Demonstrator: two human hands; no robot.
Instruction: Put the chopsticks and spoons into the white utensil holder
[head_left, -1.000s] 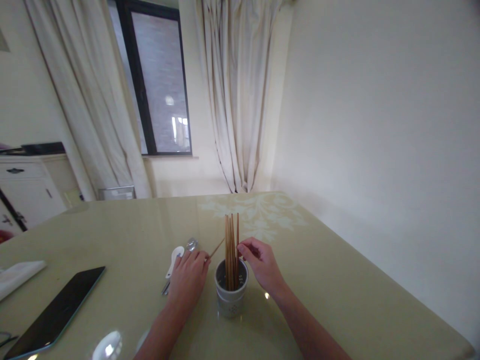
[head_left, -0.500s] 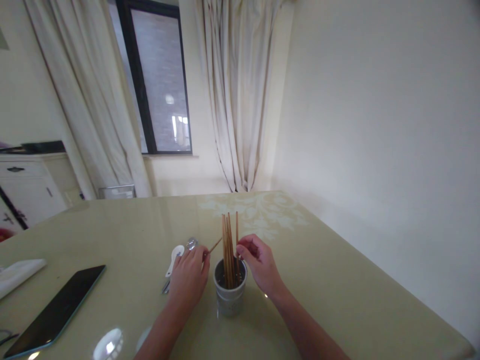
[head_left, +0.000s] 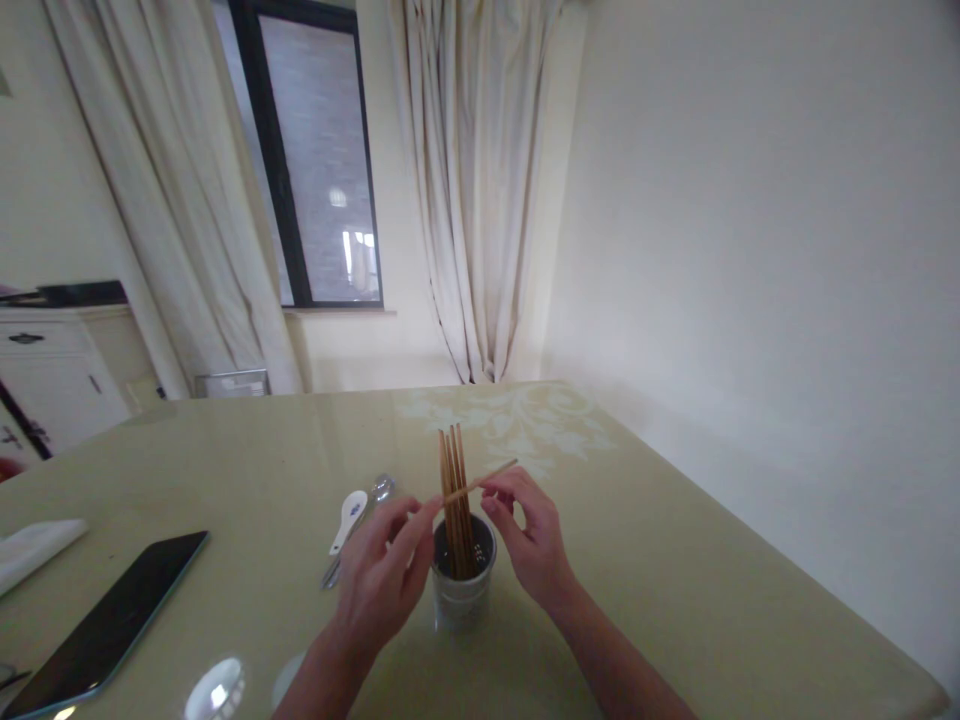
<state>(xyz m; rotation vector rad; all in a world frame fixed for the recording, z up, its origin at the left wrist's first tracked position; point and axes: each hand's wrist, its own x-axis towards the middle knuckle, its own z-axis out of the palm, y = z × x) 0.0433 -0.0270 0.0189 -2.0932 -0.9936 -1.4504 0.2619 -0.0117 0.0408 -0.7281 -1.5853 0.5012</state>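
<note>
A grey cup (head_left: 463, 602) holds several brown chopsticks (head_left: 456, 535) standing nearly upright. Across their upper part runs a slanted chopstick (head_left: 466, 491), low at the left and higher at the right. My left hand (head_left: 386, 565) pinches its lower end beside the cup's left rim. The fingers of my right hand (head_left: 529, 530) close on the same chopstick nearer its raised tip, to the right of the bundle; their exact contact is partly hidden. Behind my left hand lie a white spoon (head_left: 349, 520) with a blue mark and a metal spoon (head_left: 382, 488).
A dark tablet-like device (head_left: 112, 620) lies at the left of the glossy green table (head_left: 675, 600), with a white object (head_left: 37, 550) behind it. A bright round reflection (head_left: 216, 690) shows at the front. A wall borders the right side.
The upright chopstick at the cup's right side, which my right hand was pinching, is out of the cup. A slanted chopstick now spans between my hands. My left hand has shifted right.
</note>
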